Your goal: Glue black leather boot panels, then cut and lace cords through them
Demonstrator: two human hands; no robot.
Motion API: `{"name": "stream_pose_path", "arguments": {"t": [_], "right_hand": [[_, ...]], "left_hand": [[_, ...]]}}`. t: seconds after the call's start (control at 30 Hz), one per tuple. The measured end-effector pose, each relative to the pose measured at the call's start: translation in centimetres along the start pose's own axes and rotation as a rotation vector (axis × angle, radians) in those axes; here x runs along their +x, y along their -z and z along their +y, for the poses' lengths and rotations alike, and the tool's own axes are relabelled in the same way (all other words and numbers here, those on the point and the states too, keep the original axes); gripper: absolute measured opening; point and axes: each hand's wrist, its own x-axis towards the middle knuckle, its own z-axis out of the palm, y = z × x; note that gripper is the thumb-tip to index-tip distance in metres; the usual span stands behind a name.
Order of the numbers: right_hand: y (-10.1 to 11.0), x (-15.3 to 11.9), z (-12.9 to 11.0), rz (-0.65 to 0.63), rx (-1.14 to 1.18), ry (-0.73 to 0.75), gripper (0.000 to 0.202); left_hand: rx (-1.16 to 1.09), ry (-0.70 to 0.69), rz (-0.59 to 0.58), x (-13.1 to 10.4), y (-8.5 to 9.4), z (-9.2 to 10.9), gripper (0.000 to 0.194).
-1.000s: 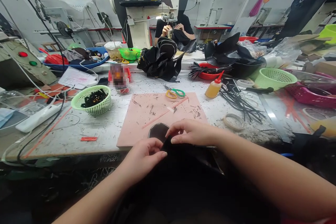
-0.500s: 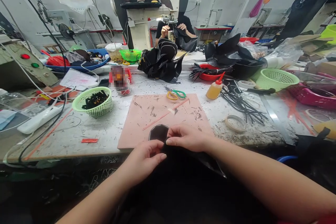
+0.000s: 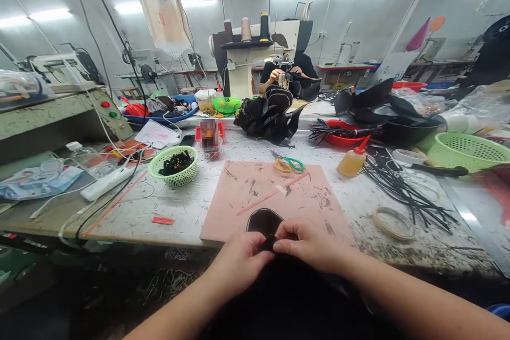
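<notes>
Dark material (image 3: 270, 243) is being pinched by the left hand (image 3: 244, 257) and right hand (image 3: 306, 241) at the near edge of the pink board (image 3: 223, 196), its rounded end (image 3: 262, 219) being directed forward beyond the grip.

- Pink rectangular board (image 3: 223, 202): matt, smooth, scuffed with dark marks.
- Black rounded leather-like piece (image 3: 263, 220), over the board's near edge: smooth, faintly glossy.
- Green-and-yellow-handled scissors (image 3: 285, 160), on the board: plastic-looking handles, metal blades.
- Round pale-green plastic basket (image 3: 175, 178), left of the board: perforated.
- Flat white desk (image 3: 183, 212), under the board: worn, rough, stained.
</notes>
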Motion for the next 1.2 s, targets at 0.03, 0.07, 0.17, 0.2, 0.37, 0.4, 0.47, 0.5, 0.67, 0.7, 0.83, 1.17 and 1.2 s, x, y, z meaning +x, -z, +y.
{"name": "stream_pose_path", "arguments": {"t": [0.03,0.07,0.17,0.2,0.37,0.4,0.47,0.5,0.67,0.7,0.83,1.17,1.2], "right_hand": [[-0.1,0.0,-0.2,0.015,-0.001,-0.010,0.008],[-0.2,0.0,-0.4,0.034,-0.004,-0.012,0.009],[-0.9,0.2,-0.5,0.109,-0.031,0.030,0.013],[-1.2,0.3,-0.4,0.142,-0.046,0.053,0.014],[-2.7,0.8,0.3,0.265,-0.177,0.121,0.020],[-2.8,0.8,0.1,0.256,-0.200,0.120,0.020],[-2.2,0.4,-0.3,0.191,-0.250,0.115,0.019],[-1.5,0.0,-0.4,0.157,-0.282,0.112,0.018],[3.2,-4.0,2.5,0.239,-0.537,-0.168,0.049],[3.9,-5.1,3.8,0.254,-0.567,-0.302,0.049],[3.9,-8.8,9.4,0.120,-0.258,-0.533,0.063],[-0.9,-11.5,12.5,0.056,0.390,-0.457,0.067],[-1.1,-11.5,12.4,0.061,0.399,-0.448,0.067]], "left_hand": [[0.006,-0.021,-0.002,0.0,0.0,0.0,0.017],[0.012,-0.040,-0.001,0.1,0.0,-0.1,0.015],[0.013,-0.068,0.012,0.2,-0.1,-0.3,0.017],[-0.001,-0.067,0.016,0.3,-0.1,-0.4,0.019],[-0.160,-0.063,-0.018,0.2,-0.2,-0.8,0.023],[-0.181,-0.067,-0.030,0.1,-0.2,-0.8,0.024],[-0.192,-0.085,-0.019,-0.3,0.1,-0.7,0.025],[-0.200,-0.092,0.003,-0.5,0.3,-0.8,0.026],[-0.289,-0.094,0.143,-1.9,1.4,-2.0,0.030],[-0.300,-0.089,0.162,-2.1,1.6,-2.4,0.030],[-0.404,-0.056,0.149,-2.4,1.7,-3.8,0.027],[-0.462,-0.020,0.130,-2.7,1.2,-4.0,0.023],[-0.445,-0.029,0.132,-2.8,1.2,-4.0,0.023]]}}
